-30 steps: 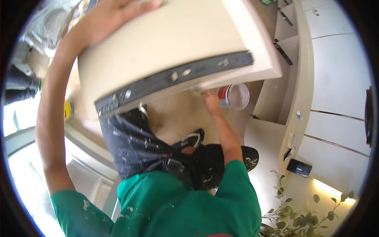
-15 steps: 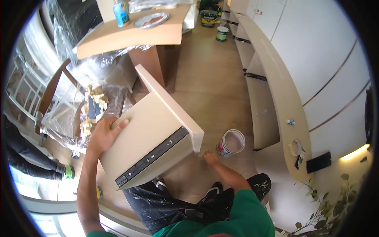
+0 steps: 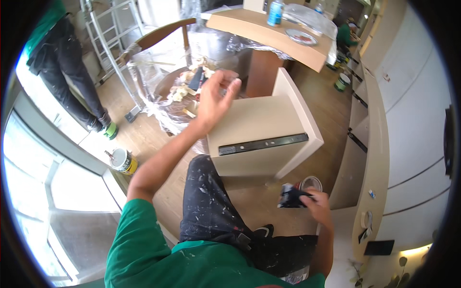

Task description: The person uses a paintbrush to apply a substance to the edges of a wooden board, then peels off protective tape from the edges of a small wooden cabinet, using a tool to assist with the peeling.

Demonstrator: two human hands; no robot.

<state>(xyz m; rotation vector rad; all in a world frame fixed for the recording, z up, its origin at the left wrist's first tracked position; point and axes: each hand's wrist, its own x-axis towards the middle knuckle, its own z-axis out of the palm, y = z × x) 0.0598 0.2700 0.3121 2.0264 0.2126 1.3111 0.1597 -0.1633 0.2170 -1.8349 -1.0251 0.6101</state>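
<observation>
A beige drawer (image 3: 254,117) with a thick front panel stands tilted before my knees, a black metal slide (image 3: 264,144) along its side. My left hand (image 3: 218,98) hovers by the drawer's left edge, fingers loosely curved and apart, gripping nothing. My right hand (image 3: 318,204) is closed on a dark flat piece with pale smears (image 3: 290,197); its exact kind is unclear. Just behind that hand stands an open paint can (image 3: 311,182), partly covered by the hand and the dark piece.
Plastic wrap and crumpled masking lie on a chair (image 3: 185,86). A cardboard-topped table (image 3: 273,41) holds a blue bottle and a tray. A long cabinet (image 3: 377,144) lines the right. A yellow-banded can (image 3: 124,162), a ladder (image 3: 108,43) and a person's legs (image 3: 72,72) are left.
My view has swung left. The drawer has turned, and my left hand has come off it. My right hand, earlier beside the paint can, now holds the dark piece.
</observation>
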